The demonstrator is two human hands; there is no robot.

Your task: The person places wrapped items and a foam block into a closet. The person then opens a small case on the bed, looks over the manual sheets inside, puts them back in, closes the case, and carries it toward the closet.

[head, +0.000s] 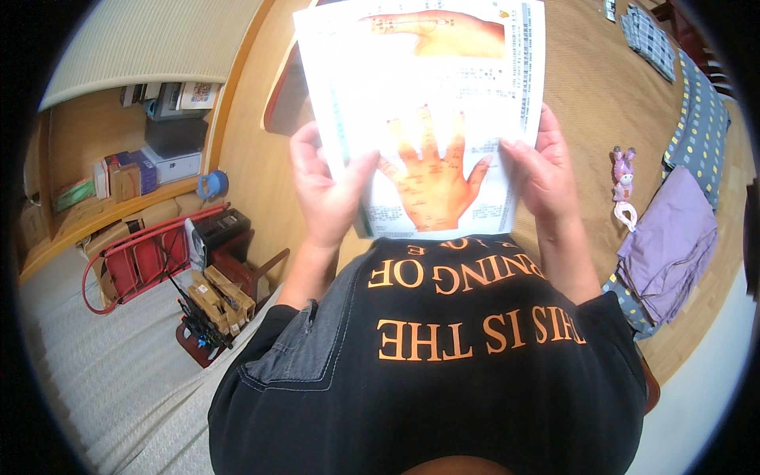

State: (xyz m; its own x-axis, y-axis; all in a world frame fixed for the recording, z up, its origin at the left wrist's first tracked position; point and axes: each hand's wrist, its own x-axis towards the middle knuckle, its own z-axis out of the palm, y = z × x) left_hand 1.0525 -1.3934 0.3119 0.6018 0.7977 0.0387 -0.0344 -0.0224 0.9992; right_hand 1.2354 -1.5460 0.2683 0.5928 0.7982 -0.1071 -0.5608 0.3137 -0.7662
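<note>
A white printed sheet or booklet (380, 89) is held up in front of my chest, its upper edge cut off by the top of the view. Its lower half carries a picture of a spread hand with marked spots, and a second hand picture runs across the top; glare washes out part of the page. My left hand (323, 184) grips the left edge, thumb on the front and fingers behind. Around the right edge, my right hand (543, 166) pinches in the same way. The hidden fingers lie behind the paper.
On the right, a brown bedcover (585, 89) bears a pink and white plush toy (623, 178), a folded purple cloth (674, 237) and folded checked cloth (647, 41). At left stand an open shelf with boxes (169, 163), a blue mug (212, 184), a red folding step stool (145, 261) and cardboard boxes (219, 297).
</note>
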